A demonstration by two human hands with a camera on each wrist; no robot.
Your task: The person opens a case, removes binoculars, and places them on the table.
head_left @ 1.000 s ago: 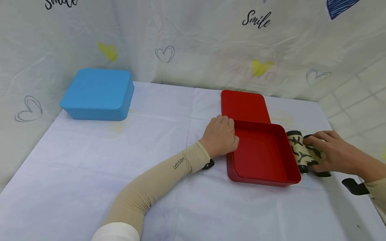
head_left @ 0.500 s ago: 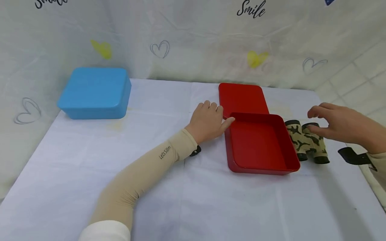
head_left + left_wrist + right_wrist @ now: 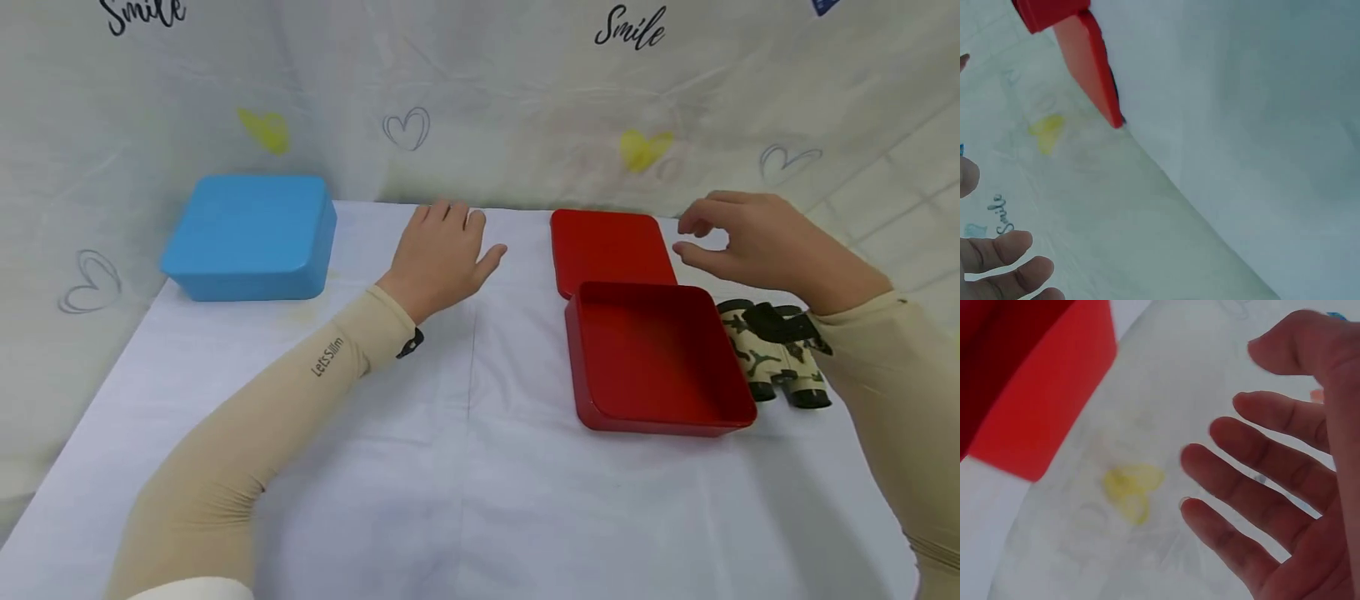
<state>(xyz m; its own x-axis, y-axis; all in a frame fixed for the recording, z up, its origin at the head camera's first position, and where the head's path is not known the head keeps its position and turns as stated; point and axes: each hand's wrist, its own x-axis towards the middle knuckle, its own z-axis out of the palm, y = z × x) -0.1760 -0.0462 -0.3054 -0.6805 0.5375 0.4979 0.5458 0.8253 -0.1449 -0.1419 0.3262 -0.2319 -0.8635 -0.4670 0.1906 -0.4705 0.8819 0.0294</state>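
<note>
My left hand (image 3: 442, 258) is raised over the white table between the blue box and the red box, fingers spread and holding nothing. To the right, my right hand (image 3: 757, 242) hovers beyond the binoculars, near the red lid, its fingers loosely bent around nothing. An open red box (image 3: 660, 358) stands on the table with its inside bare. Behind it lies the flat red lid (image 3: 611, 248), partly hidden by the box's back wall. Camouflage-patterned binoculars (image 3: 761, 358) lie against the box's right side, partly covered by my right wrist strap.
A closed blue box (image 3: 247, 237) stands at the back left of the white-covered table (image 3: 480, 500). A pale curtain (image 3: 517, 108) with hearts and lettering hangs along the back edge.
My right hand has let go of the binoculars, risen and moved left toward the lid. My left hand has left the red box's rim and moved left toward the blue box.
</note>
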